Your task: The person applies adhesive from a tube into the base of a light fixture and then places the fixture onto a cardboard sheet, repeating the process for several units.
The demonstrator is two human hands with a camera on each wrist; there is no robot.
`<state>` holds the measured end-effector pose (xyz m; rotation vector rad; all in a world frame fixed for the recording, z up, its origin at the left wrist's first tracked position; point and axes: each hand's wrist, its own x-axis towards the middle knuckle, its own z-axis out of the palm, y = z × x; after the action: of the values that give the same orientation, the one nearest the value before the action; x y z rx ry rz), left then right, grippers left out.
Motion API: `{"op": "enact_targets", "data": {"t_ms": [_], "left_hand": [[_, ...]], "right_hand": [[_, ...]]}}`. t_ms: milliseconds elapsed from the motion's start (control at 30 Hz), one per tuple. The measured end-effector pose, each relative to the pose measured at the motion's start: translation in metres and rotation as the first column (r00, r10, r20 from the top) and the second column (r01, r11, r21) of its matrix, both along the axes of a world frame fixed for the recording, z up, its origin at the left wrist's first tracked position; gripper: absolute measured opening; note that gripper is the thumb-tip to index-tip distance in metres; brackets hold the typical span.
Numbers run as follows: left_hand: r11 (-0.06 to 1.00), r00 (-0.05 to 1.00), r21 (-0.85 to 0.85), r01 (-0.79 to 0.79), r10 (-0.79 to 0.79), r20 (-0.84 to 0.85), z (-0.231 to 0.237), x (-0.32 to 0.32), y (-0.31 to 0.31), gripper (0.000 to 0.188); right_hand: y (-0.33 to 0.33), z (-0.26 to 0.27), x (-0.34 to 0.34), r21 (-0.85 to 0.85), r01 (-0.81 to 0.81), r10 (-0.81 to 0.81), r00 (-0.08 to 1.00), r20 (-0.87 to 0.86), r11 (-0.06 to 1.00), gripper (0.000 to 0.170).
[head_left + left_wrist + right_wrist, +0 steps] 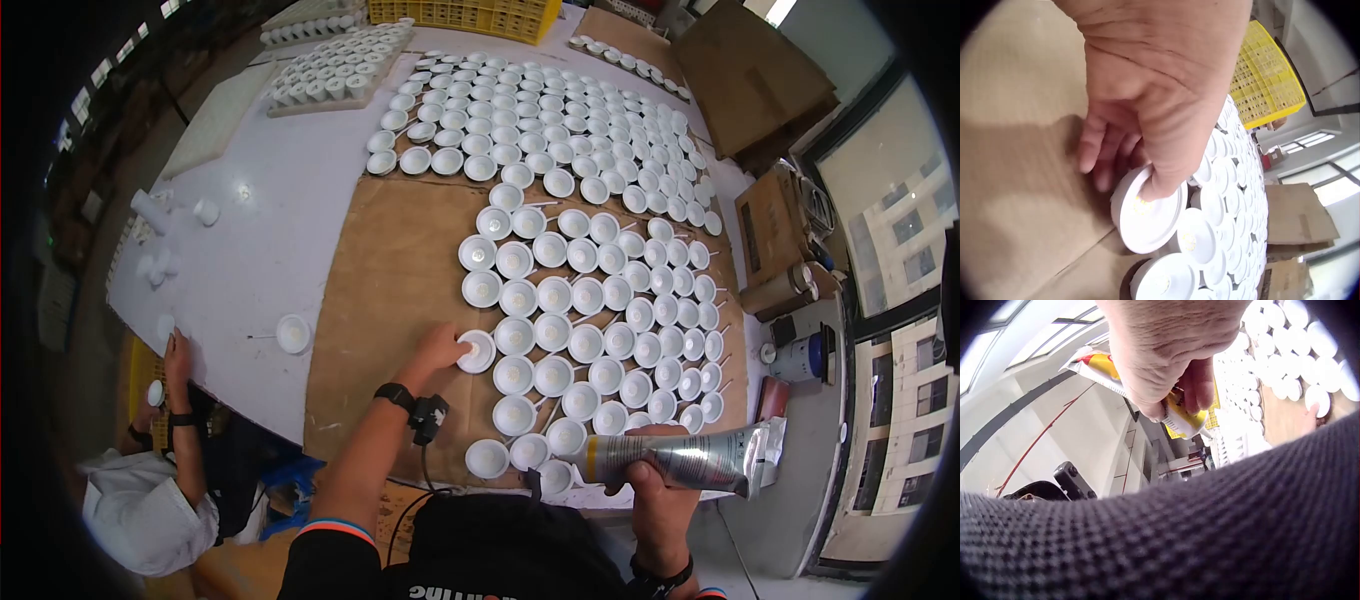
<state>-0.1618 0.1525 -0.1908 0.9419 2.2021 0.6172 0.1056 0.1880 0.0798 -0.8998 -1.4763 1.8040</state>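
My left hand pinches a white round lamp cup at the left edge of a group of similar cups. In the left wrist view the thumb reaches inside the rim, and the held cup tilts over the cardboard with a yellowish patch inside. My right hand grips a silver squeeze tube with a yellow band. It lies sideways over the nearest cups, its narrow end pointing left. From the right wrist, the tube shows yellow and red print between the fingers.
Rows of white cups with thin wires stand on brown cardboard. A single cup sits on the white table at left. Behind are a tray of white parts and a yellow crate. Another person is at lower left.
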Motion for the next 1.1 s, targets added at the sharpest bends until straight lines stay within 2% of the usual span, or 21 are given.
{"op": "enact_targets", "data": {"t_ms": [33,67,100,167,200,267,300,367,433,500,567,633,667,733,800,933,1000,1100], "left_hand": [[1.000,1.000,-0.006,-0.001,0.001,-0.005,0.005,-0.001,-0.007,0.028],[0.995,0.928,-0.099,-0.001,0.038,0.370,0.016,0.001,-0.017,0.029],[0.983,0.720,-0.184,0.030,0.106,0.686,0.026,0.003,-0.028,0.031],[0.988,0.553,-0.150,-0.048,0.151,0.819,0.037,0.014,-0.057,0.034],[0.987,0.557,-0.153,-0.050,0.154,0.816,0.036,0.021,-0.073,0.034],[0.961,0.283,-0.086,-0.263,0.162,0.945,0.034,0.037,-0.102,0.034],[0.960,0.282,-0.088,-0.264,0.165,0.945,0.036,0.047,-0.110,0.034],[0.918,0.164,-0.051,-0.393,0.125,0.978,0.049,0.064,-0.126,0.033],[0.906,0.152,-0.021,-0.423,0.094,0.984,0.075,0.083,-0.130,0.034],[0.843,0.166,0.042,-0.536,0.057,0.985,0.102,0.105,-0.130,0.035],[0.853,0.190,0.101,-0.511,-0.003,0.982,0.124,0.120,-0.129,0.040],[0.759,-0.140,0.102,-0.643,-0.248,0.959,0.149,0.135,-0.124,0.048],[0.753,-0.141,0.103,-0.650,-0.252,0.957,0.158,0.139,-0.121,0.048],[0.769,-0.221,0.164,-0.617,-0.370,0.903,0.173,0.145,-0.115,0.053],[0.774,-0.242,0.187,-0.605,-0.403,0.883,0.185,0.152,-0.112,0.054],[0.799,-0.321,0.179,-0.573,-0.421,0.849,0.200,0.167,-0.109,0.053],[0.805,-0.352,0.111,-0.583,-0.373,0.859,0.203,0.173,-0.112,0.051],[0.793,-0.385,0.106,-0.601,-0.403,0.830,0.210,0.174,-0.111,0.050]], "right_hand": [[0.000,0.000,0.000,-0.006,-0.001,0.001,1.000,-0.005,1.000,0.030],[0.001,0.000,0.000,0.016,0.000,0.000,1.000,0.014,1.000,0.035],[0.001,0.000,0.001,0.039,-0.001,0.000,1.000,0.031,0.999,0.042],[0.003,-0.001,0.004,0.037,-0.018,0.017,1.000,0.011,0.999,0.041],[0.003,-0.002,0.006,0.037,-0.030,0.030,1.000,-0.002,0.999,0.041],[0.004,-0.002,0.009,0.022,-0.047,0.047,0.999,-0.024,0.999,0.040],[0.004,-0.001,0.011,0.009,-0.063,0.063,0.997,-0.041,0.998,0.039],[0.004,-0.001,0.014,0.001,-0.084,0.084,0.996,-0.042,0.996,0.038],[0.003,0.000,0.017,-0.004,-0.110,0.110,0.993,-0.044,0.994,0.038],[0.003,0.003,0.021,-0.067,-0.176,0.167,0.979,-0.112,0.982,0.031],[0.003,0.000,0.024,-0.030,-0.190,0.186,0.977,-0.107,0.981,0.032],[0.001,0.002,0.026,0.007,-0.200,0.200,0.975,-0.100,0.980,0.032],[-0.001,0.007,0.027,-0.015,-0.206,0.204,0.975,-0.084,0.979,0.032],[-0.002,0.009,0.028,-0.032,-0.216,0.214,0.975,-0.063,0.976,0.032],[-0.002,0.003,0.031,0.197,-0.226,0.232,0.973,-0.008,0.954,0.030],[-0.006,0.008,0.026,0.226,-0.229,0.234,0.972,0.006,0.947,0.031],[-0.005,0.004,0.024,0.401,-0.192,0.208,0.978,0.003,0.896,0.043],[-0.006,0.007,0.021,0.433,-0.237,0.240,0.970,0.049,0.869,0.043]]}}
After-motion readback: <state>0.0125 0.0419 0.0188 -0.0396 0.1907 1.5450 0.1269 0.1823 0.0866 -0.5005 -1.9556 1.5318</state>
